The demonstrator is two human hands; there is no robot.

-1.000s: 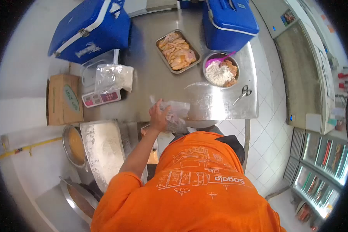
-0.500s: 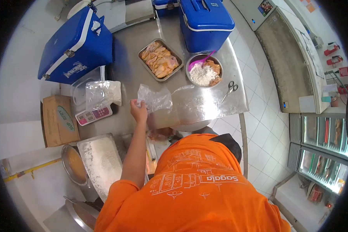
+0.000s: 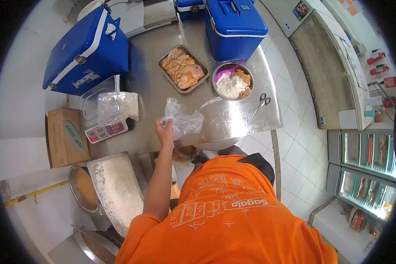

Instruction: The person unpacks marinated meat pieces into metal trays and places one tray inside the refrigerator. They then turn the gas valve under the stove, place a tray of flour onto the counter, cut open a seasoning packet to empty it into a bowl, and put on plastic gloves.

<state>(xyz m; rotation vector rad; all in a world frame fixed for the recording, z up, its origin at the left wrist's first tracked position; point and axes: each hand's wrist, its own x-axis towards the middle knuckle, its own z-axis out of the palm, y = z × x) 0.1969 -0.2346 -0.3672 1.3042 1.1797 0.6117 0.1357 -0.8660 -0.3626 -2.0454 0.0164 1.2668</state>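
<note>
My left hand (image 3: 165, 130) reaches out over the steel table, its fingers closed on a crumpled clear plastic bag (image 3: 187, 122). The bag hangs loose to the right of the fingers. My right hand is out of sight. Beyond the bag sits a metal tray (image 3: 203, 78) of raw chicken pieces (image 3: 183, 69). To its right stands a steel bowl (image 3: 214, 86) with white flour (image 3: 230, 86) on top of chicken, and a purple scoop (image 3: 227, 71) rests in it. A pair of scissors (image 3: 262, 102) lies beside the bowl.
Blue cooler boxes (image 3: 86, 53) (image 3: 235, 33) stand on the table. At the left are a scale (image 3: 106, 132), a clear bag of white powder (image 3: 119, 107) and a cardboard box (image 3: 65, 136). Nearer me are a flour-covered tray (image 3: 116, 187) and a metal bowl of orange liquid (image 3: 84, 188).
My left hand has moved a little to the right with the plastic bag. The bag has lifted and bunched up somewhat. The things on the table have stayed in place.
</note>
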